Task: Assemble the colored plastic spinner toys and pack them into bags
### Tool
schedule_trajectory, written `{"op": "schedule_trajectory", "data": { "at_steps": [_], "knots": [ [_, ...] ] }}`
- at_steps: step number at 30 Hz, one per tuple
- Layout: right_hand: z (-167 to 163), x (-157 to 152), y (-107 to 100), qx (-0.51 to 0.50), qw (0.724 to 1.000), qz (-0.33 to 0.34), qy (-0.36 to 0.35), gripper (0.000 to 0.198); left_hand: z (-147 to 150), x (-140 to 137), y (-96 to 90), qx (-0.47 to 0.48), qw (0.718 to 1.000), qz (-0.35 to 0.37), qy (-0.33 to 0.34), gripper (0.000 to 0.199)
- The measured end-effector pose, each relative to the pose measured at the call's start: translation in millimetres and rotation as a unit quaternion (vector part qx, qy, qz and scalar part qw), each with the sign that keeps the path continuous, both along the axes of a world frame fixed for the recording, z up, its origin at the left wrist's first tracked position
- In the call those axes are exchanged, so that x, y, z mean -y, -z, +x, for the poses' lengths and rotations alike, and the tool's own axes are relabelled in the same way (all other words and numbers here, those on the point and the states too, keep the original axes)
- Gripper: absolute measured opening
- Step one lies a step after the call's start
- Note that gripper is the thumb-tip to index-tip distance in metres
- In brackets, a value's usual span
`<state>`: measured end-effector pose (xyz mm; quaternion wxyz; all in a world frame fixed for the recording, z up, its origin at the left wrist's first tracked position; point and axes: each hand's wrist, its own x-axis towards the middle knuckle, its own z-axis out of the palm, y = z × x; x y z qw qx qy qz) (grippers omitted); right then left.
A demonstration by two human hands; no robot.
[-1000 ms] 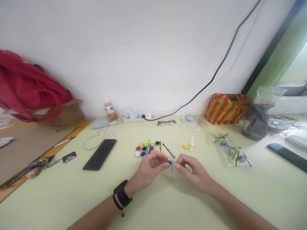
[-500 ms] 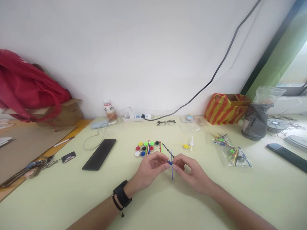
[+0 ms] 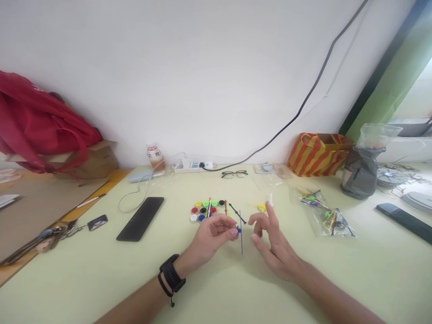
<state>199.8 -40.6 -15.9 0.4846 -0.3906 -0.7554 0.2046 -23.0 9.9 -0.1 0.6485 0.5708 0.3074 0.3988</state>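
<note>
Pinched in the fingertips of my left hand is a small blue spinner, its thin blue pointer standing out lengthwise beside the fingers. My right hand is a little to the right, apart from it, with fingers spread and nothing in them. Just beyond my left hand lie small round bases in red, yellow, green, black, white and blue, partly covered by the hand. Near them are a red arrow and a black arrow. A yellow piece lies behind my right fingertips.
Clear bags of coloured parts lie at right. A black phone is left of my hands. Glasses and a power strip sit by the wall. A striped bag and a grey bag stand at the back right.
My right hand has let go of the blue spinner and drawn away to the right, its fingers opening. My left hand still holds the spinner in nearly the same place.
</note>
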Motion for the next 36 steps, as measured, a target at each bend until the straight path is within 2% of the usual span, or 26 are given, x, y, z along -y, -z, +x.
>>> {"op": "schedule_trajectory", "data": {
  "at_steps": [1, 2, 5, 7, 11, 17, 21, 25, 27, 29, 30, 32, 33, 36],
  "knots": [
    [0.4, -0.2, -1.6, -0.007, 1.000, -0.021, -0.007, 0.030, 0.2, 0.3, -0.2, 0.000, 1.000, 0.000, -0.002, 0.027],
    [0.9, -0.8, -3.6, -0.011, 0.999, -0.048, -0.016, 0.025, 0.3, 0.4, -0.1, 0.000, 1.000, -0.001, -0.004, 0.027],
    [1.9, -3.3, -9.7, -0.018, 0.993, -0.113, -0.025, 0.046, 0.7, 0.1, 0.7, 0.002, 1.000, -0.003, -0.008, 0.028],
    [1.1, -4.4, -12.5, -0.017, 0.992, -0.124, -0.014, 0.045, 0.8, 0.0, 0.6, 0.002, 1.000, -0.002, -0.005, 0.028],
    [-2.7, -2.5, -15.3, -0.008, 0.991, -0.128, -0.024, 0.021, 0.6, 0.7, -1.7, 0.001, 1.000, 0.008, 0.002, 0.026],
    [-4.4, 0.0, -14.4, 0.023, 0.991, -0.119, -0.052, 0.023, 0.2, 2.5, -2.4, 0.001, 1.000, 0.005, 0.010, 0.026],
    [-2.1, -2.3, -5.8, 0.038, 0.995, -0.084, -0.023, 0.032, 0.1, 2.4, -2.1, 0.003, 1.000, 0.006, 0.003, 0.026],
    [-0.2, -3.0, 3.7, 0.054, 0.998, -0.019, 0.004, 0.062, 0.1, 1.0, -4.3, -0.013, 1.000, 0.008, -0.008, 0.026],
    [0.2, -3.2, 4.0, 0.058, 0.998, -0.005, -0.002, 0.060, 0.1, 0.5, -5.2, -0.016, 1.000, 0.000, -0.007, 0.027],
    [0.5, -4.0, 1.1, 0.080, 0.996, -0.018, -0.019, 0.031, 0.2, 0.3, -5.6, -0.014, 1.000, -0.007, -0.004, 0.028],
    [0.5, -4.6, -1.2, 0.094, 0.995, -0.033, -0.024, 0.027, 0.3, 0.3, -5.8, -0.014, 1.000, -0.009, -0.004, 0.028],
    [0.1, -5.8, -5.8, 0.105, 0.992, -0.064, -0.017, 0.045, 0.4, 0.5, -6.1, -0.017, 1.000, -0.010, -0.006, 0.028],
    [-0.5, -6.2, -8.0, 0.098, 0.992, -0.079, -0.010, 0.047, 0.4, 0.7, -6.3, -0.018, 1.000, -0.009, -0.009, 0.028],
    [-3.3, -5.6, -12.5, 0.054, 0.992, -0.114, -0.021, 0.034, 0.3, 1.7, -7.3, -0.022, 1.000, -0.004, -0.009, 0.027]
  ]
}}
